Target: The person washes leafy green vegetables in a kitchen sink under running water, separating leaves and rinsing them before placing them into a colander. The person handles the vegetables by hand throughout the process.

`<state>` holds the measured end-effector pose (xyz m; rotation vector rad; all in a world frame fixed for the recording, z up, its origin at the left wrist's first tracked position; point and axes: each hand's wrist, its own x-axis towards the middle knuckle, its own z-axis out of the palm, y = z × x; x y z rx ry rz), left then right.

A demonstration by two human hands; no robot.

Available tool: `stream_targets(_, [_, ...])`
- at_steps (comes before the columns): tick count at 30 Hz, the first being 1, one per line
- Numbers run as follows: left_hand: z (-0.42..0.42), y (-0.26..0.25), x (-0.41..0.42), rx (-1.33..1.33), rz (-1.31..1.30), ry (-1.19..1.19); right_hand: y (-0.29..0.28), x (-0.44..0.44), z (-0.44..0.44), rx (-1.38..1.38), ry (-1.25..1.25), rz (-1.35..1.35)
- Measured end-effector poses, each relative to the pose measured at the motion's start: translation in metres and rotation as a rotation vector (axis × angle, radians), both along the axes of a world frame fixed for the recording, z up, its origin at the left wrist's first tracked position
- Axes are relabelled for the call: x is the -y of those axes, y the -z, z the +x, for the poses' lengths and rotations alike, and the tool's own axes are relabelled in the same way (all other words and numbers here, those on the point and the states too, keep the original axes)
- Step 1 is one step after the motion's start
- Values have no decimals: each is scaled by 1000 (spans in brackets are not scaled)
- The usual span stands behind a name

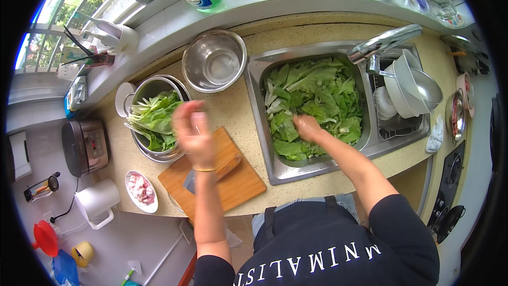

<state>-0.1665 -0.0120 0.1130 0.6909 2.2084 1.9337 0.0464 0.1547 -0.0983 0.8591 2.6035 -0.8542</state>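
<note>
Leafy greens (317, 87) fill the left basin of a stainless steel sink (274, 167). My right hand (307, 127) is in among these leaves, its fingertips hidden by them. My left hand (194, 127), blurred and wearing a thin yellow band at the wrist, is raised beside a metal pot (137, 87) heaped with greens (156, 115). Nothing shows in its fingers, which look partly curled. Below it a wooden cutting board (250, 182) carries a cleaver (230, 165), partly behind my left forearm.
An empty steel bowl (214, 61) stands behind the board. A faucet (385, 43) reaches over the sink, beside stacked colanders (408, 83) on a rack. A dish of raw meat (141, 191) sits near the counter's front left edge. A rice cooker (85, 147) stands further left.
</note>
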Motion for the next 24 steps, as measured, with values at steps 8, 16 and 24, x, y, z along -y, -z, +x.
stream_targets(8, [154, 183, -103, -152, -538, 781, -31, -32, 30, 127, 98, -117])
stream_targets(16, [132, 130, -85, 496, -434, 828, -100, -71, 54, -363, 458, -741])
stream_targets(24, [141, 118, -69, 274, -458, 727, -107, -38, 29, -353, 24, -377])
